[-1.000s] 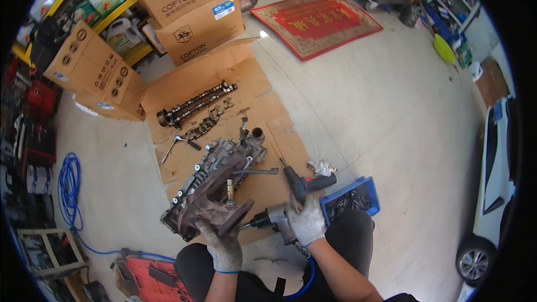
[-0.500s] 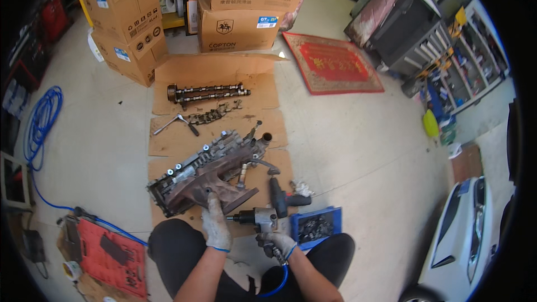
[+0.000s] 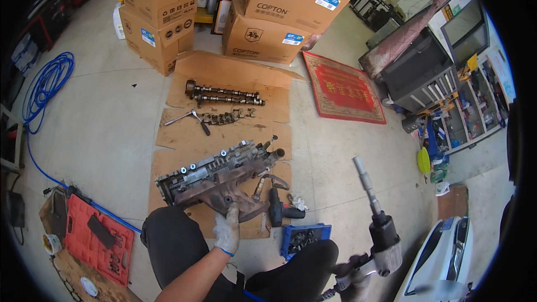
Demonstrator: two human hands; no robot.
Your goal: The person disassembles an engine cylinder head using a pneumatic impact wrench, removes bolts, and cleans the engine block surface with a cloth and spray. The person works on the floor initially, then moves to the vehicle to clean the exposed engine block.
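Observation:
My left hand (image 3: 226, 230), in a soiled white glove, grips the near flange of a rusty brown exhaust manifold (image 3: 215, 188). This manifold lies against a cylinder head (image 3: 204, 165) on flattened cardboard. Off to the right, my right hand (image 3: 358, 284) is closed round the handle of an air impact wrench (image 3: 387, 253); motion blurs its fingers. The wrench points upward, a long extension with a socket (image 3: 362, 176) on its nose, well apart from the engine parts. A black cordless power tool (image 3: 276, 208) lies beside the manifold.
Camshafts (image 3: 226, 96), a ratchet (image 3: 193, 113) and bearing caps (image 3: 224, 117) lie farther up the cardboard (image 3: 184, 86). A blue bin (image 3: 288, 240) of small parts stands by my right knee. Left are a red tool case (image 3: 84, 235) and blue hose (image 3: 47, 89); a white bumper (image 3: 442, 251) is right.
My right hand has swung the impact wrench away from the manifold, right and upward, so it now points up. My left hand stays at the manifold. The whole view has shifted somewhat.

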